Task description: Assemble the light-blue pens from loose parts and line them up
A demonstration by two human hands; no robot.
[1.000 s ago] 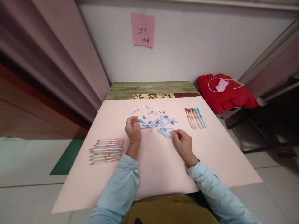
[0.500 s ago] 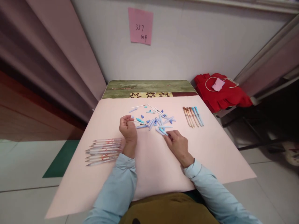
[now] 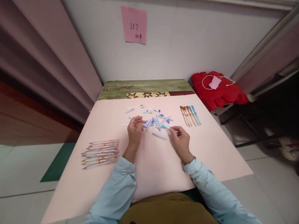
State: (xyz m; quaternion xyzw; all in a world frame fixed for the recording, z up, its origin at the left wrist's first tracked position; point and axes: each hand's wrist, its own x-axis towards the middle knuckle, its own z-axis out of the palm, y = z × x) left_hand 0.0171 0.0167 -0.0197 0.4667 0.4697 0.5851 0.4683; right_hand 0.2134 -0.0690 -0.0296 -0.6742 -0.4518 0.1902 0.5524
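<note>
1. At twelve o'clock from my lap, on the pale pink paper sheet that covers the table, both my hands sit at the near edge of a heap of loose blue and white plastic pen parts.
2. My right hand, at one o'clock, is pinched shut. Thumb and forefinger grip a pale blue plastic pen barrel by its end, with its teal tip pointing toward ten o'clock. The barrel sits low at the heap's near edge, and I cannot tell whether it touches the sheet.
3. My left hand, at eleven o'clock, has its fingers curled in and its fingertips drawn together at the heap's nine o'clock side. A thin white refill rod sticks out from it toward nine o'clock. I cannot tell whether my fingers grip it.
4. Between my hands a second pale blue barrel lies flat on the sheet, touching neither hand.
5. At three o'clock from the heap, a row of finished brown and blue pens lies side by side, well apart from my right hand.
6. At eight o'clock from my left hand lies a bundle of white pens with red print.
7. Beyond the sheet at twelve o'clock are the green wooden table top and a pink paper note on the wall. At two o'clock lies a red cloth.
</note>
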